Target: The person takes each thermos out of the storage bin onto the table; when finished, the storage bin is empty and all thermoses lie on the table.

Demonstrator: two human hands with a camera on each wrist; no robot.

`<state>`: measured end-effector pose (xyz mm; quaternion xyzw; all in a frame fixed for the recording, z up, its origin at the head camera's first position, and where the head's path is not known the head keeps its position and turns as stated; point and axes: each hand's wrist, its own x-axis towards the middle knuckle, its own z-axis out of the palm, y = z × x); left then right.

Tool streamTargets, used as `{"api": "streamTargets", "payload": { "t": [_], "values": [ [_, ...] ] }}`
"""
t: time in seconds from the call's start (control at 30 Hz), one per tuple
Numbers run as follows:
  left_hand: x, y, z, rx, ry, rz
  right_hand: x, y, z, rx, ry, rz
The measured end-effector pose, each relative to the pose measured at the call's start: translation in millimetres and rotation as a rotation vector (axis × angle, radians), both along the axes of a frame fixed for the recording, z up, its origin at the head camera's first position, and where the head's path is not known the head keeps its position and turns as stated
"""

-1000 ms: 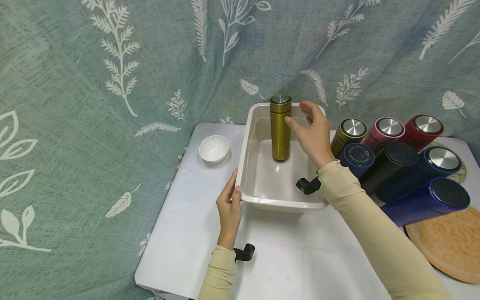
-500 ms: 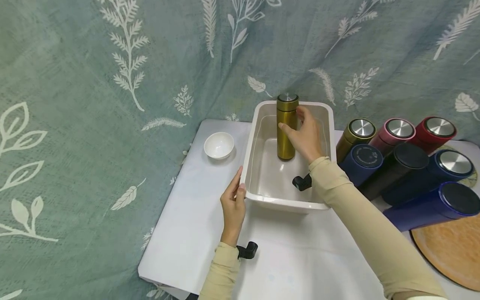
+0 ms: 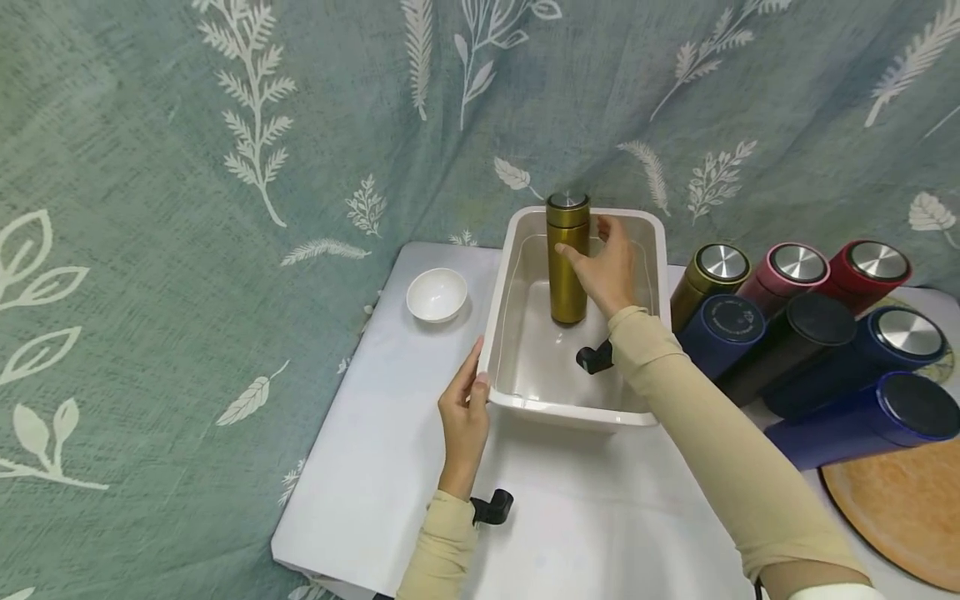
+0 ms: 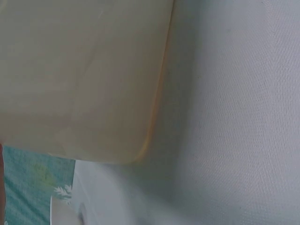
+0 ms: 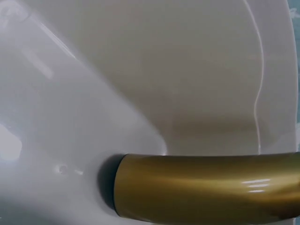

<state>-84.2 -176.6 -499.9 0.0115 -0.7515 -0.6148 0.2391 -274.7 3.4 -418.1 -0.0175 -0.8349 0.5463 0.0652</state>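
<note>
A tall gold thermos flask [image 3: 567,287] stands upright inside a white plastic basin [image 3: 570,408]. My right hand [image 3: 607,267] holds the flask from its right side, with the thumb across its front; the far fingers are partly hidden. The right wrist view has the flask's lower body [image 5: 201,190] lying across the bottom of the frame, but no fingers. At the basin's near left corner my left hand [image 3: 465,417] grips the rim, thumb at the corner and fingers along the outer side. The left wrist view is mostly the basin's outer wall [image 4: 79,84].
To the basin's left sits a small white bowl [image 3: 437,295]. Several more flasks crowd the right side, among them a gold one [image 3: 708,275], a pink one [image 3: 787,271] and a red one [image 3: 870,271]. A round wood-coloured board [image 3: 900,508] lies at the far right.
My right thumb and fingers have come in from the flask's right side and taken hold of it. The flask has shifted slightly left within the basin. My left hand keeps its place.
</note>
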Motion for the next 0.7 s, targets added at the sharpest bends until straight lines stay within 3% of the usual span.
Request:
{"api": "streamTargets", "payload": {
  "t": [0.33,0.7],
  "values": [
    [2.9,0.3,-3.8,0.02,0.0,-0.012,-13.2,-1,-11.4,-0.018,-0.053,0.029],
    [2.9,-2.4,0.1,0.001,-0.005,-0.003,-19.8,-6,-14.3,-0.039,-0.06,0.088]
  ]
}}
